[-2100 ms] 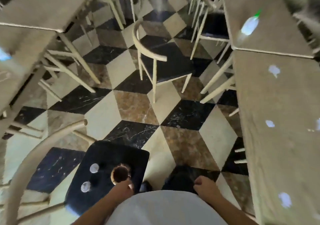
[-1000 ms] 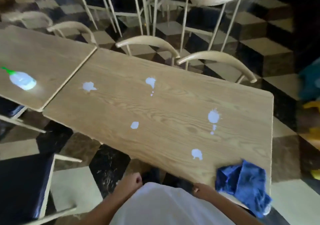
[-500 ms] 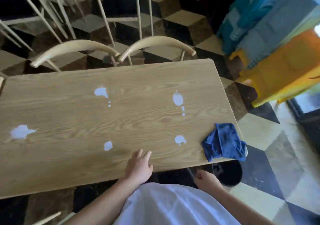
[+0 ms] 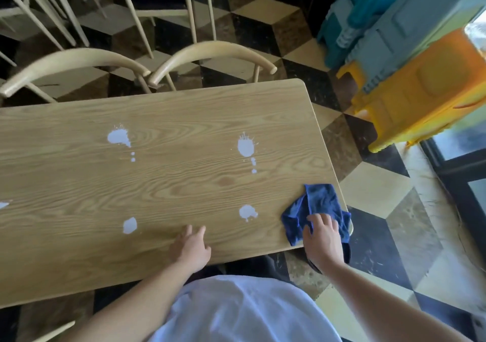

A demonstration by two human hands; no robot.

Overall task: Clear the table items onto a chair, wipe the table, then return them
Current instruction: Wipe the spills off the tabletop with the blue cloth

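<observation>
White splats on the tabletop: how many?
5. Far left-centre, far right-centre, near the blue cloth, near the left hand, and one cut off at the left edge.

A single view comes from a wide-angle camera worn on the person's head, looking forward and steeply down. It stands close over the near edge of the surface [image 4: 184, 184], whose right half fills the middle of the frame, with the far right corner and near right corner both in sight and the left end cut off by the frame. Both forearms enter from the bottom edge, beside the person's white shirt [image 4: 236, 312]. Beyond the far edge the view takes in two curved chair backs [image 4: 210, 49] and the chequered floor [image 4: 381, 191]. Straight lines bow toward the frame's borders.
</observation>
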